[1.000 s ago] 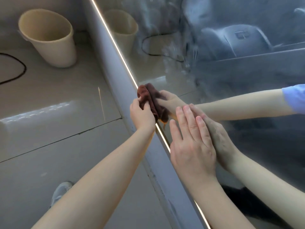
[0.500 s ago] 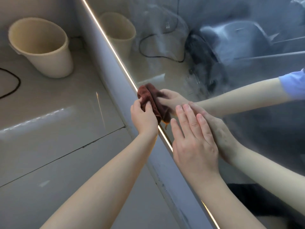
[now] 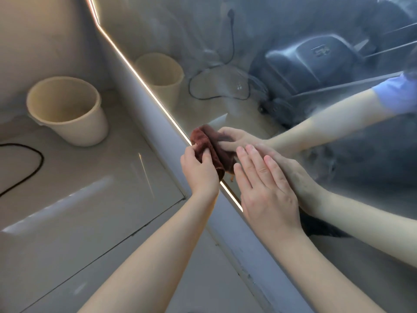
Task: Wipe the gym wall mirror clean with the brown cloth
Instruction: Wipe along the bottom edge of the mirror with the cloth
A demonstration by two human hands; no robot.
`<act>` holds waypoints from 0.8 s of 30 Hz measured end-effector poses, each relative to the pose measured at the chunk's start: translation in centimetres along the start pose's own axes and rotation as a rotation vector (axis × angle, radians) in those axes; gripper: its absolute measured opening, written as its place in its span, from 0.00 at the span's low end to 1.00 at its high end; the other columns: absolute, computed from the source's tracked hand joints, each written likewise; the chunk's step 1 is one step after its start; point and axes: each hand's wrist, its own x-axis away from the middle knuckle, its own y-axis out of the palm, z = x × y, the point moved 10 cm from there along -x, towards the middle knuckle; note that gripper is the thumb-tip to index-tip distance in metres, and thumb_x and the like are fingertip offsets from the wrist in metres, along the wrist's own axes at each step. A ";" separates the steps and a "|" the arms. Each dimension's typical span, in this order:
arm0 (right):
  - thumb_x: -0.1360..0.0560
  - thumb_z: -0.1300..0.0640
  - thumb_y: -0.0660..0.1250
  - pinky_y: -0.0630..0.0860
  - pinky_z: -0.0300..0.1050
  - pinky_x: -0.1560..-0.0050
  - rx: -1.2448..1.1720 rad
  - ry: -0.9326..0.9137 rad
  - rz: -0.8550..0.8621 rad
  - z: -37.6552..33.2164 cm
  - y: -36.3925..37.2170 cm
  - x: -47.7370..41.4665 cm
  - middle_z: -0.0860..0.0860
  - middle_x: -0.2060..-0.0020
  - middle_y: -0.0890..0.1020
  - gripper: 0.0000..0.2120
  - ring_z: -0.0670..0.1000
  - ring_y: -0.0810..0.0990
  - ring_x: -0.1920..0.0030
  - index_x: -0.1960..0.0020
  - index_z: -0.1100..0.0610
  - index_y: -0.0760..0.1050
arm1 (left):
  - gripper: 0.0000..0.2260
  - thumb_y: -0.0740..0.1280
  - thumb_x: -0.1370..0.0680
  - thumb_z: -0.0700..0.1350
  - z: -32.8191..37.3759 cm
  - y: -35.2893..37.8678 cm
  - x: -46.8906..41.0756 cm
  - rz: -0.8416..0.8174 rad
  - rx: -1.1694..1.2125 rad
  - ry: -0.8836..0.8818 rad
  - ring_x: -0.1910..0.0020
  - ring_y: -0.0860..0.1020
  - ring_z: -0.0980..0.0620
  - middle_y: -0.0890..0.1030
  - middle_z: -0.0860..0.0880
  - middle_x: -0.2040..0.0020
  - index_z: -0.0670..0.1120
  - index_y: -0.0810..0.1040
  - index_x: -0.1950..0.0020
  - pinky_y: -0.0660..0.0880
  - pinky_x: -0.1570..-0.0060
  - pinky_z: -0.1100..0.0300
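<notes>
The wall mirror (image 3: 282,37) fills the right and upper part of the head view, its glass hazy and streaked. A lit strip runs along its left edge. My left hand (image 3: 199,170) grips a bunched brown cloth (image 3: 203,144) and holds it against the glass right at that lit edge. My right hand (image 3: 266,193) lies flat on the mirror just right of the cloth, fingers straight and together. Both hands and the cloth are doubled as reflections in the glass.
A cream plastic bucket (image 3: 67,109) stands on the pale tiled floor at the left, near the wall. A black cable (image 3: 33,168) loops on the floor at the far left. A grey frame (image 3: 158,136) borders the mirror's edge.
The view has tilted upward, so the bucket and hands sit lower in frame. My left hand has kept the cloth at the mirror's edge, shifting slightly; my right hand stays flat on the glass.
</notes>
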 end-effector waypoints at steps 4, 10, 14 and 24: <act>0.22 0.63 0.54 0.53 0.49 0.24 -0.003 -0.001 0.006 0.0 -0.1 -0.5 0.58 0.29 0.72 0.20 0.55 0.67 0.27 0.34 0.62 0.75 | 0.03 0.61 0.17 0.40 1.0 -0.1 -0.8 0.023 -0.018 0.043 0.57 0.72 0.62 0.71 0.47 0.44 0.46 0.73 0.47 0.68 0.54 0.68; 0.23 0.62 0.55 0.52 0.49 0.24 -0.001 -0.012 -0.014 0.1 -0.1 -1.0 0.57 0.30 0.73 0.20 0.53 0.69 0.28 0.35 0.61 0.78 | 0.02 0.59 0.16 0.41 0.9 0.2 -1.6 0.037 -0.053 0.030 0.56 0.71 0.58 0.69 0.48 0.45 0.47 0.71 0.46 0.66 0.51 0.67; 0.24 0.62 0.55 0.52 0.48 0.25 0.003 -0.031 -0.016 -0.1 -0.2 -2.0 0.56 0.31 0.74 0.20 0.53 0.70 0.28 0.37 0.60 0.79 | 0.05 0.59 0.16 0.41 0.7 0.0 -3.5 0.055 -0.050 0.015 0.52 0.72 0.53 0.69 0.46 0.44 0.44 0.73 0.43 0.66 0.49 0.66; 0.23 0.61 0.54 0.51 0.49 0.24 -0.011 0.011 0.031 -2.0 0.7 -9.2 0.56 0.31 0.75 0.19 0.53 0.69 0.28 0.39 0.59 0.80 | 0.04 0.58 0.16 0.41 2.2 -1.0 -8.5 0.028 -0.093 -0.020 0.57 0.72 0.56 0.71 0.45 0.44 0.46 0.72 0.47 0.70 0.48 0.59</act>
